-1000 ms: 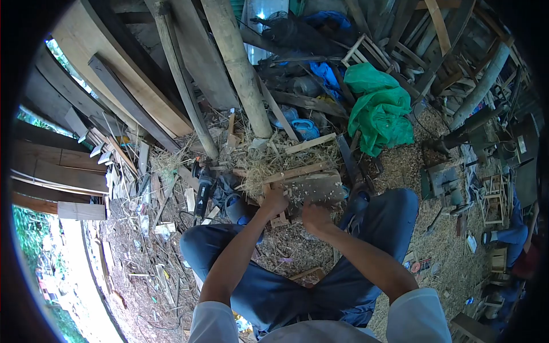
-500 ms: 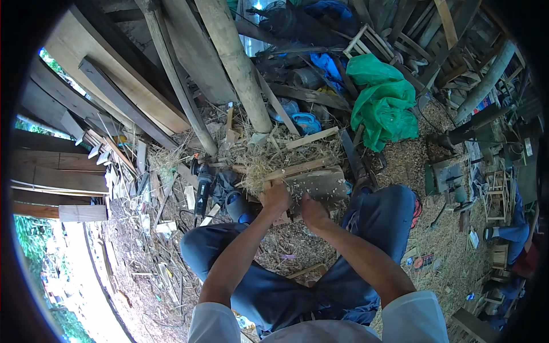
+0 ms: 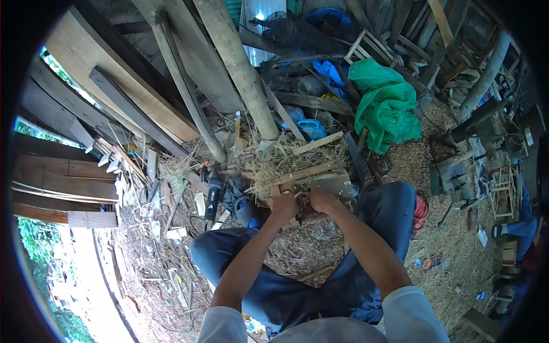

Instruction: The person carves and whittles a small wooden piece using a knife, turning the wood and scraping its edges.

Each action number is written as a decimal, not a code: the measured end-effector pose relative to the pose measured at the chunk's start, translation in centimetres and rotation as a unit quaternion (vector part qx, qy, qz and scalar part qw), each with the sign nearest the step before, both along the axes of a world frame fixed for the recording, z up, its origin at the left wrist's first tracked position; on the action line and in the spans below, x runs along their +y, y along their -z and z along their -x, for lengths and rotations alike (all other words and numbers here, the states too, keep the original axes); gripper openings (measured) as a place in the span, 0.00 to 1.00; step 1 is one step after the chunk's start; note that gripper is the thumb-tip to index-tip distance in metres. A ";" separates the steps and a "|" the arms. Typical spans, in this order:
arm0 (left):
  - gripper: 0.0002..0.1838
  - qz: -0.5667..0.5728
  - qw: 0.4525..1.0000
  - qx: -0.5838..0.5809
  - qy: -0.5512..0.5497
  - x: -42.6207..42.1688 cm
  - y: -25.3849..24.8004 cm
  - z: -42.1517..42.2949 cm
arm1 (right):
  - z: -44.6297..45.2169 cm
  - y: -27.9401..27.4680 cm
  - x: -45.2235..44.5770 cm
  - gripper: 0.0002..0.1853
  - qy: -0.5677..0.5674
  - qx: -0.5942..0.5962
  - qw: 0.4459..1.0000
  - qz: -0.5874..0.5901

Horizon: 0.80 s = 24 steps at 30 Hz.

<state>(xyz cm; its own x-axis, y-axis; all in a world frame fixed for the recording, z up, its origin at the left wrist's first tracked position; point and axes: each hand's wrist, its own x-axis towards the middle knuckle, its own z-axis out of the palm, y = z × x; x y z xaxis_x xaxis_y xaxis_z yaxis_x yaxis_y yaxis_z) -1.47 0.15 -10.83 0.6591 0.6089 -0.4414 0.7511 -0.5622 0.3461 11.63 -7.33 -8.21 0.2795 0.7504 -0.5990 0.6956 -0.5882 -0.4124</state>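
Between my bent knees lies a wooden block [image 3: 334, 182] with light chips on it. My left hand [image 3: 284, 206] is closed at its near left edge, around something small that I cannot make out. Close beside it, my right hand [image 3: 323, 200] is also closed, near the block's front edge; what it grips is hidden. A pale wood strip [image 3: 307, 172] runs along the far side of the block. Straw [image 3: 274, 166] lies beyond it.
A power tool [image 3: 213, 197] lies left of my foot. A green plastic sheet [image 3: 389, 108] is ahead right. Wooden posts [image 3: 243, 74] and leaning boards [image 3: 120, 74] stand ahead left. Another person's leg [image 3: 517, 227] shows at far right.
The view has shifted a little, moving the scene rightward. My right hand has moved from the front of the block up toward its top, and both hands are now nearer each other.
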 end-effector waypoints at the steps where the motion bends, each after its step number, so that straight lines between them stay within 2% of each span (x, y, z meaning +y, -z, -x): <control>1: 0.15 0.035 0.999 0.012 -0.020 0.3 -0.4 0.1 | -0.2 0.0 -0.1 0.16 -0.003 -0.008 1.000 0.005; 7: 0.16 0.020 0.999 0.006 0.028 0.1 -0.9 -0.2 | -0.8 -1.9 -2.3 0.20 -0.010 -0.029 0.999 -0.020; 8: 0.16 0.012 1.000 0.009 0.027 -0.2 -0.8 -0.3 | -0.5 -2.2 -2.6 0.21 0.016 -0.023 0.999 -0.029; 9: 0.16 0.016 1.000 0.004 0.024 -0.4 -0.1 -0.4 | -0.4 -2.5 -2.9 0.21 0.040 -0.017 0.998 -0.039; 11: 0.17 -0.011 0.992 0.047 0.113 -0.4 1.6 0.2 | -0.4 -3.3 -3.2 0.22 0.011 -0.008 1.000 -0.027; 14: 0.19 -0.036 0.995 0.012 0.097 -0.8 4.9 1.0 | 0.6 -1.9 -3.7 0.19 -0.004 -0.010 1.000 -0.029; 16: 0.17 -0.055 0.996 0.001 0.065 -1.8 3.8 0.8 | 1.4 -0.1 -4.4 0.17 0.009 -0.021 0.999 -0.043; 18: 0.16 -0.076 0.996 -0.008 0.037 -2.1 2.3 0.9 | 2.2 1.1 -5.2 0.15 -0.080 -0.097 0.989 -0.081; 21: 0.11 -0.060 0.992 0.014 0.110 -1.9 1.0 0.8 | 2.6 0.6 -5.0 0.15 -0.064 -0.085 0.993 -0.052; 24: 0.11 -0.081 0.989 0.006 0.123 -2.2 0.5 0.6 | 2.6 -0.1 -4.6 0.14 -0.041 -0.054 0.997 -0.026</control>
